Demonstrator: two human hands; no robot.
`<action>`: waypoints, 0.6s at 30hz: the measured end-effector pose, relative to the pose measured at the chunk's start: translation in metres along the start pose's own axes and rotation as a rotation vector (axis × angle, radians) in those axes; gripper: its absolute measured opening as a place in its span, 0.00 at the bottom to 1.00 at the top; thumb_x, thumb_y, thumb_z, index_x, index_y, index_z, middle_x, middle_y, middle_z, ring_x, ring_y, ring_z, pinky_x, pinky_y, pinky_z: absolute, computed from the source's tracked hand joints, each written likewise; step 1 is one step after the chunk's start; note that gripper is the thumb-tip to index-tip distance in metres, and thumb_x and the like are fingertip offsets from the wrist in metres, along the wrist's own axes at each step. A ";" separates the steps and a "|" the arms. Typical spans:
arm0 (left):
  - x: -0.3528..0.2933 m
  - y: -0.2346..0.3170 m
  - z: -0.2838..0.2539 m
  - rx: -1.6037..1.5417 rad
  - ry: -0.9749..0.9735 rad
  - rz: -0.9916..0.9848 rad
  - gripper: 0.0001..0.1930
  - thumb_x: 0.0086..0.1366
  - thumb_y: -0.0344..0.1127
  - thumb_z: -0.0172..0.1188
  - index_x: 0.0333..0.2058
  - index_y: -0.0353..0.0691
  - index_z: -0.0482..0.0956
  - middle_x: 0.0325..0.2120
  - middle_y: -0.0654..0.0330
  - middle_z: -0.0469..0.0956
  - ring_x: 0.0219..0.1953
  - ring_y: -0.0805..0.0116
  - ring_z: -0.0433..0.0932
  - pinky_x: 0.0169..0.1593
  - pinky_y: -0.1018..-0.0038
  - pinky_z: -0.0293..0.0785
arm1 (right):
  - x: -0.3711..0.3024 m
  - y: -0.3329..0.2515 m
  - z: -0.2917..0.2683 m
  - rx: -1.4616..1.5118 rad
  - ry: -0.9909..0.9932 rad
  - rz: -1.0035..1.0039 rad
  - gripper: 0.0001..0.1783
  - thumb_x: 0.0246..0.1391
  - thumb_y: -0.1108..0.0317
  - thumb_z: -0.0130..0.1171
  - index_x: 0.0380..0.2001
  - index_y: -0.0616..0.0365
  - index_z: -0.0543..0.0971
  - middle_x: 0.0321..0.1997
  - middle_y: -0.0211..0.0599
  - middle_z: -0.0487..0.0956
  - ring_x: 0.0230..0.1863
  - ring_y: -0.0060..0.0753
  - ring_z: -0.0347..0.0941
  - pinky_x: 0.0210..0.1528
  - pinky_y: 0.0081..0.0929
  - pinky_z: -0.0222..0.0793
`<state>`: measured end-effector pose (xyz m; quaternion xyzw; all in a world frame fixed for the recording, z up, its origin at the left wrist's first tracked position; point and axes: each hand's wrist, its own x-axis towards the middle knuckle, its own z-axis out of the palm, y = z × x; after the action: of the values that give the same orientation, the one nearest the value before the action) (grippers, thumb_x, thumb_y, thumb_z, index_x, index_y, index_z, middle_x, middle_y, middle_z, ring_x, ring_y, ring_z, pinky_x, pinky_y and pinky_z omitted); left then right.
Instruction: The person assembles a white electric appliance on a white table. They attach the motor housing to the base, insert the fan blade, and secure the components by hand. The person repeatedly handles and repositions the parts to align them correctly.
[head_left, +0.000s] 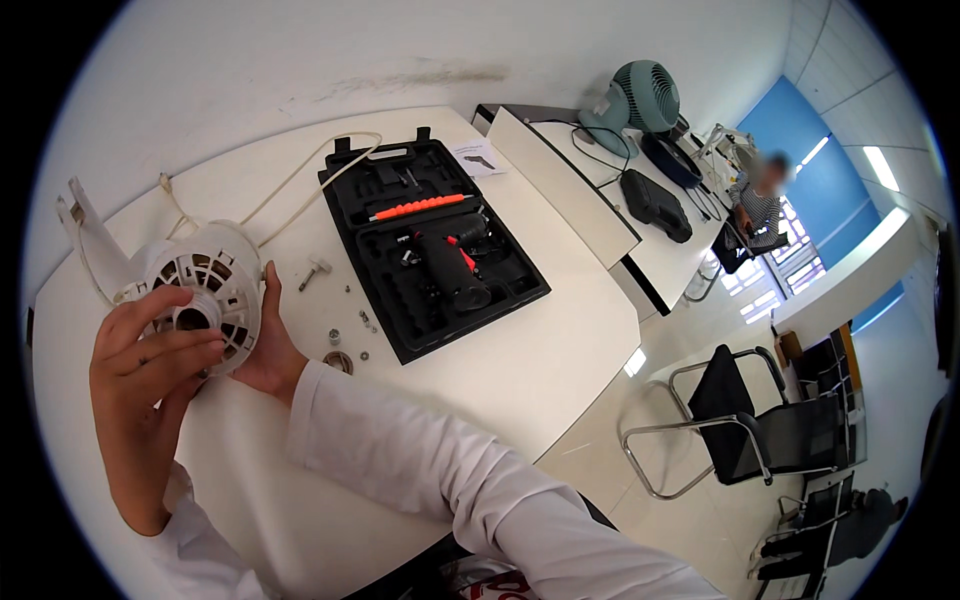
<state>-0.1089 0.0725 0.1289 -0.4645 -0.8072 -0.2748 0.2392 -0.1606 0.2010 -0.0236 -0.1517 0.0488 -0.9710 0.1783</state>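
Observation:
A white plastic fan motor housing (246,262) with a round slotted face stands tilted toward me at the left of the table. Around the ringed collar (205,303) at its middle, the fingers of my left hand (150,365) are curled. My right hand (275,345) grips the housing's right side, thumb up along the rim; its other fingers are partly hidden behind. A cream cord (300,190) runs from behind the housing over the table. Right of my hands lie a metal bolt-like piece (315,272), several small nuts and screws (368,322), and a round metal part (338,361).
An open black tool case (440,330) holds a black-and-red power screwdriver (455,270) and an orange flexible shaft (420,207). A paper leaflet (475,158) lies behind it. Farther right are a green fan (645,95), a second table, a black chair (730,420) and a seated person (760,205).

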 end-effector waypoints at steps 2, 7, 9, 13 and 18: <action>0.002 -0.001 0.001 0.029 0.040 0.030 0.15 0.33 0.20 0.66 0.25 0.37 0.82 0.29 0.62 0.82 0.48 0.58 0.76 0.50 0.65 0.69 | 0.001 0.000 0.005 0.028 0.026 -0.003 0.53 0.50 0.19 0.23 0.65 0.46 0.59 0.64 0.39 0.65 0.62 0.41 0.64 0.61 0.43 0.66; -0.005 -0.005 0.007 -0.095 0.113 -0.073 0.14 0.30 0.20 0.67 0.22 0.37 0.78 0.26 0.63 0.79 0.45 0.59 0.77 0.46 0.66 0.71 | 0.001 0.001 0.001 -0.027 -0.092 -0.003 0.52 0.49 0.19 0.25 0.65 0.45 0.59 0.64 0.37 0.65 0.63 0.40 0.63 0.62 0.43 0.65; -0.006 -0.006 0.010 -0.125 0.113 -0.109 0.15 0.30 0.19 0.67 0.22 0.37 0.77 0.26 0.63 0.79 0.45 0.59 0.77 0.44 0.67 0.72 | 0.001 0.000 0.003 -0.035 -0.094 -0.019 0.53 0.49 0.18 0.26 0.65 0.45 0.59 0.64 0.37 0.65 0.62 0.40 0.64 0.62 0.43 0.64; 0.002 0.000 0.003 -0.077 0.028 -0.027 0.17 0.34 0.15 0.66 0.27 0.36 0.79 0.31 0.60 0.80 0.48 0.57 0.76 0.39 0.69 0.75 | 0.002 0.000 0.000 0.023 -0.064 -0.004 0.53 0.48 0.18 0.25 0.65 0.45 0.59 0.64 0.37 0.66 0.63 0.41 0.63 0.62 0.45 0.63; 0.004 0.001 0.006 -0.037 -0.046 -0.059 0.20 0.37 0.13 0.61 0.32 0.37 0.83 0.33 0.60 0.83 0.53 0.54 0.74 0.46 0.66 0.76 | -0.003 -0.004 0.008 0.137 0.001 0.004 0.56 0.45 0.15 0.25 0.66 0.45 0.58 0.65 0.36 0.64 0.64 0.40 0.62 0.64 0.46 0.59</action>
<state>-0.1102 0.0795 0.1270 -0.4509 -0.8206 -0.2858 0.2039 -0.1563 0.2052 -0.0165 -0.1385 -0.0173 -0.9718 0.1903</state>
